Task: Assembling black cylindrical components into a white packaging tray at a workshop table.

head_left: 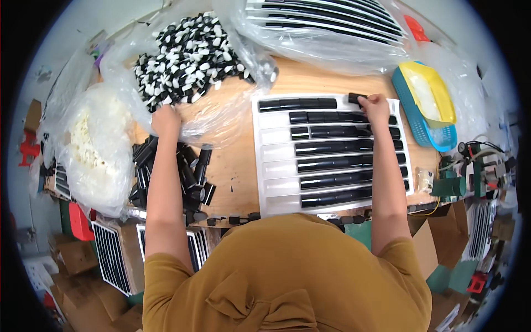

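Note:
My right hand is closed, fingers pinching a short black tube at the far right corner of a white slotted tray. Rows of glossy black tubes lie end to end in the tray's slots. Over on the left, my left hand is curled at the near edge of a heap of small black and white caps. Its fingertips are partly hidden, and what they grip cannot be made out. Beneath my left forearm lies a loose pile of black tubes.
A plastic bag of cream-white pieces stands at the left. At the back are bagged stacked trays of black tubes. A yellow basket sits in a blue basket at the right. Cardboard boxes are below the table.

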`<act>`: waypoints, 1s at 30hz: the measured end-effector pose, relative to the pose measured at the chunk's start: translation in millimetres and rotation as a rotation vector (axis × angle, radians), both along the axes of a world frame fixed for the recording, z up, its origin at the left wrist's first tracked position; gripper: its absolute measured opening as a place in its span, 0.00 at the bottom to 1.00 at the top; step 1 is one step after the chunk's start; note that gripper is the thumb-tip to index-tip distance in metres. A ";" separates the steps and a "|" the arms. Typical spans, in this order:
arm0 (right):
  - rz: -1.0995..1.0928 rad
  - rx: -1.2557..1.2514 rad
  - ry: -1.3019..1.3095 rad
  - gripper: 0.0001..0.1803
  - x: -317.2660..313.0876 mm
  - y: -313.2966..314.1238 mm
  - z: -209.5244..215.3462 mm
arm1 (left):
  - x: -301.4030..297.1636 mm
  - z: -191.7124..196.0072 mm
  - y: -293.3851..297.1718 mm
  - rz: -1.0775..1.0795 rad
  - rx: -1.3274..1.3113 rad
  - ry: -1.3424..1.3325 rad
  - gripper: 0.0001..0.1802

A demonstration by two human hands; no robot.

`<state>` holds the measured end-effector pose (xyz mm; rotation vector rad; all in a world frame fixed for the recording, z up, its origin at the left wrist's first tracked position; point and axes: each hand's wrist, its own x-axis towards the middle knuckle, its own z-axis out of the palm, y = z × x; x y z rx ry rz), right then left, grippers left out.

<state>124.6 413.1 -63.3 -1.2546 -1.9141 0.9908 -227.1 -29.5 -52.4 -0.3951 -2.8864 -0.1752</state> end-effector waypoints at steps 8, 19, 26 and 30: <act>0.111 -0.048 -0.172 0.16 -18.4 -15.5 -5.6 | -4.3 -7.3 8.5 0.032 -0.078 0.044 0.11; -0.178 0.231 -0.591 0.20 23.7 25.5 12.6 | 49.8 30.2 39.2 -0.204 0.443 0.113 0.10; -0.170 0.252 -0.628 0.24 -0.6 -13.7 10.9 | 142.2 44.9 82.4 -0.293 1.480 -1.076 0.10; -0.134 0.306 -0.583 0.28 -3.0 -13.3 5.5 | 170.1 35.2 90.2 -0.413 1.488 -1.329 0.14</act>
